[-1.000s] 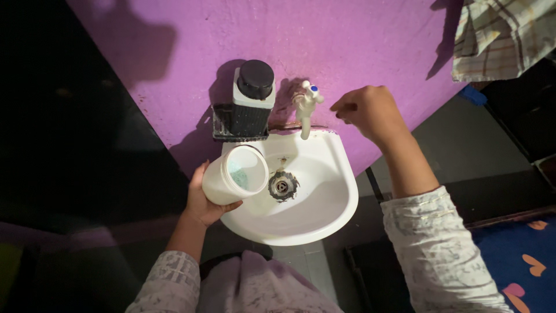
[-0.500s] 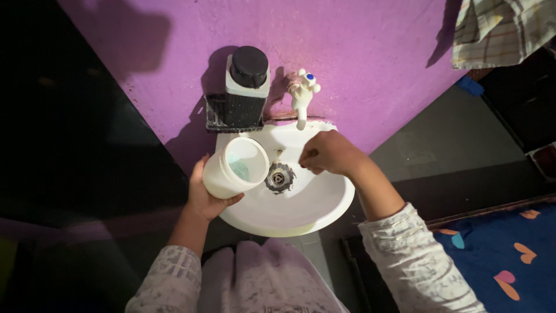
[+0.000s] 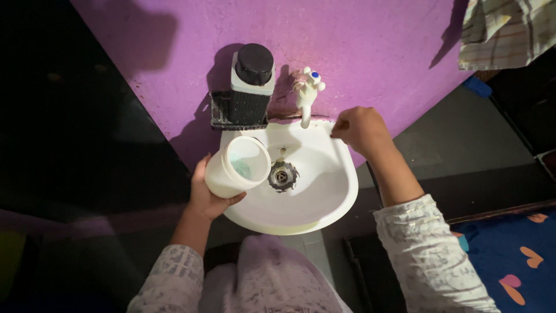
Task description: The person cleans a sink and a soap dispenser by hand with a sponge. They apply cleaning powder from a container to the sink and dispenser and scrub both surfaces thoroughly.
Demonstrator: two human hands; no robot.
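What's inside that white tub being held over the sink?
The white tub in the left hand shows a pale blue-green patch at its bottom; whether liquid or residue is unclear. The near inner wall is hidden.

open basin (image 3: 324, 197), tap (image 3: 306, 95) overhead behind

Single head-worn view, looking steeply down from above and close over a white sink (image 3: 324, 203) fixed to a purple wall (image 3: 359, 46); both forearms enter from the bottom edge.
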